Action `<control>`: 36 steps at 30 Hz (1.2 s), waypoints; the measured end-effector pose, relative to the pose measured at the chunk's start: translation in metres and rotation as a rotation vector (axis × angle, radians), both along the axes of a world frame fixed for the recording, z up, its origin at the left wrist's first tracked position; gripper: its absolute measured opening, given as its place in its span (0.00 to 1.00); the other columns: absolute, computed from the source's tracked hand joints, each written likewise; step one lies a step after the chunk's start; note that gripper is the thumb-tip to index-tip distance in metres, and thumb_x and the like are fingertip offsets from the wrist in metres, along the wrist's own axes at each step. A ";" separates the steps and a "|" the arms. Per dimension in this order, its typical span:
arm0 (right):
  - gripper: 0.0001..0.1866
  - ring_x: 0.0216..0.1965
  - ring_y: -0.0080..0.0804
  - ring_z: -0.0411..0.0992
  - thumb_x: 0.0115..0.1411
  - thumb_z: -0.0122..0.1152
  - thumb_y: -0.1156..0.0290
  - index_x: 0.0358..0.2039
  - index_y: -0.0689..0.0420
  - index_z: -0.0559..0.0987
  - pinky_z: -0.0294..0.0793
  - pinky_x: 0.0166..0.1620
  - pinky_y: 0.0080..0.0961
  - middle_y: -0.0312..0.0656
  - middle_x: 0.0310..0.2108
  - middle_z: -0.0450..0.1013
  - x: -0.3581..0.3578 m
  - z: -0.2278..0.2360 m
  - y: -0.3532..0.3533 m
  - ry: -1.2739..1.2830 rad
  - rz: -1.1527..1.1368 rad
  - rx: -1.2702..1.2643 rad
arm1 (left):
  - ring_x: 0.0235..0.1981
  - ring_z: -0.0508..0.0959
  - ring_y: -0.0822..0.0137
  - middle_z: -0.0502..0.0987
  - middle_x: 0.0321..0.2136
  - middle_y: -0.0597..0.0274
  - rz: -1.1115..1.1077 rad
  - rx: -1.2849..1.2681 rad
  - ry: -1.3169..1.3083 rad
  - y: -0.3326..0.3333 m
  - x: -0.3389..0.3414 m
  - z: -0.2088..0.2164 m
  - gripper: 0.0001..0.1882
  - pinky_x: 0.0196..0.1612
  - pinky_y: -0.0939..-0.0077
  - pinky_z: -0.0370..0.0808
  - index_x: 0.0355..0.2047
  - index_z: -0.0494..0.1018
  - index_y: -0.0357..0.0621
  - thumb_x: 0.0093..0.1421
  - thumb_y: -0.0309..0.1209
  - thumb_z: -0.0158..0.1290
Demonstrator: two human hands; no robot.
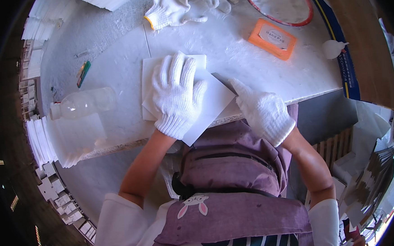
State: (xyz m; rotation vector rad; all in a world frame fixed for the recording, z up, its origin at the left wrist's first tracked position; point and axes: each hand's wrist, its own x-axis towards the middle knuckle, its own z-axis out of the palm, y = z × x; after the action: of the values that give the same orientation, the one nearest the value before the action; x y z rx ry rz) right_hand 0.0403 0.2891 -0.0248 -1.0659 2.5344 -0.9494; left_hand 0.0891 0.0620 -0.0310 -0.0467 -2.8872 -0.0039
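My left hand [175,92], in a white knitted glove, lies flat with fingers spread over white square sheets. The upper sheet [216,98] sits turned at an angle, one corner jutting past the table's near edge. A lower sheet [146,68] shows beneath it, squarer to the table. My right hand [264,112], gloved too, is closed at the upper sheet's right corner, its index finger stretched along a thin, dark, blade-like strip [223,81]. That strip lies against the sheet's upper right edge; the glove hides its other end.
A clear plastic bottle [85,103] lies at left near a green pen-like tool [83,74]. Beyond are spare white gloves [168,11], an orange hand pad [283,51], a red-rimmed hoop [309,18] and a small white squeeze bottle [333,49]. A cardboard box [364,54] borders the right; white stacks [39,140] border the left.
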 end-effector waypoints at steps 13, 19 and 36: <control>0.24 0.28 0.48 0.77 0.64 0.51 0.70 0.61 0.58 0.68 0.78 0.31 0.38 0.51 0.30 0.78 -0.001 0.004 0.004 -0.075 -0.033 -0.026 | 0.62 0.63 0.45 0.64 0.62 0.52 -0.014 0.020 0.016 0.000 0.000 -0.001 0.30 0.62 0.47 0.58 0.60 0.66 0.42 0.60 0.42 0.53; 0.23 0.31 0.48 0.78 0.63 0.52 0.71 0.60 0.59 0.68 0.79 0.35 0.38 0.52 0.32 0.78 0.001 0.006 0.002 -0.069 -0.046 -0.048 | 0.62 0.63 0.45 0.64 0.62 0.51 -0.012 0.046 0.007 -0.001 0.000 -0.001 0.30 0.62 0.47 0.58 0.60 0.67 0.42 0.59 0.42 0.54; 0.23 0.24 0.46 0.77 0.62 0.53 0.74 0.58 0.62 0.71 0.77 0.28 0.35 0.51 0.27 0.76 -0.001 0.005 0.006 -0.192 -0.012 -0.054 | 0.63 0.60 0.44 0.60 0.63 0.48 0.012 0.058 -0.033 -0.001 0.001 -0.004 0.35 0.63 0.40 0.55 0.60 0.66 0.45 0.54 0.45 0.58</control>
State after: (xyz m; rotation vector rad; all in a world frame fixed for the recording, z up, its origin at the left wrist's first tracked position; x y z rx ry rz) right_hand 0.0391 0.2951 -0.0198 -0.9266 2.3748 -1.0745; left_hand 0.0904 0.0612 -0.0348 -0.0182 -2.9189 -0.0873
